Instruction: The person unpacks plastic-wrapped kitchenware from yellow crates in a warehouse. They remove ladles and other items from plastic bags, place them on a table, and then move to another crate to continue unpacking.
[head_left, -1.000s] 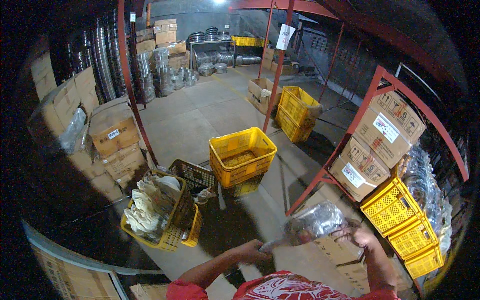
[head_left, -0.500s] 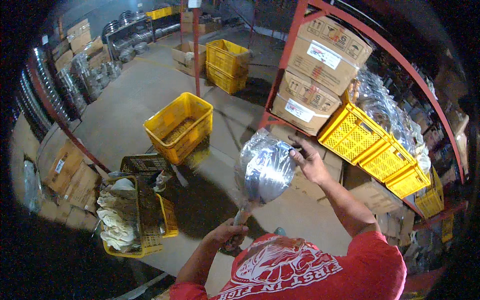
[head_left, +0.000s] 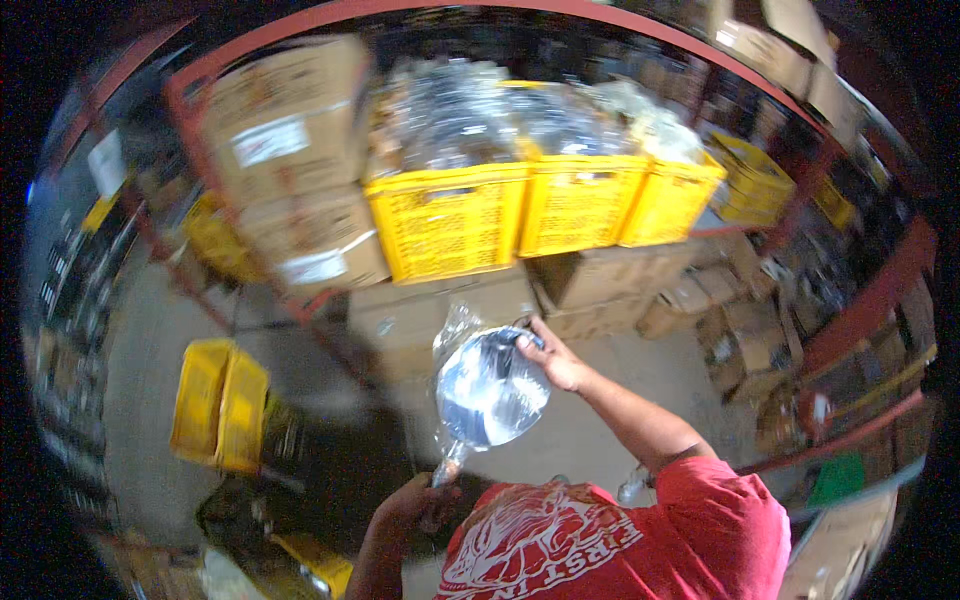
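Observation:
In front of me I hold a shiny metal pan (head_left: 490, 395) in clear plastic film, tilted with its round face toward me. My left hand (head_left: 418, 502) is closed round the wrapped handle at the pan's lower left. At the upper right edge, my right hand (head_left: 552, 360) pinches the rim and film between thumb and fingers. Loose film (head_left: 455, 325) sticks up past the pan's far left edge. The wrapping and glare hide the fine detail of the pan.
Ahead stands a red metal rack (head_left: 300, 22) with cardboard cartons (head_left: 285, 150) and yellow crates (head_left: 450, 220) heaped with film-wrapped metalware. More cartons (head_left: 600, 285) sit below. A yellow crate (head_left: 200, 405) stands on the floor at left, and a crate (head_left: 310, 565) lies near my left arm.
My view has swung right, so the rack with the yellow crates now lies straight ahead. Both hands still hold the wrapped pan, which sits slightly lower and further left in the picture.

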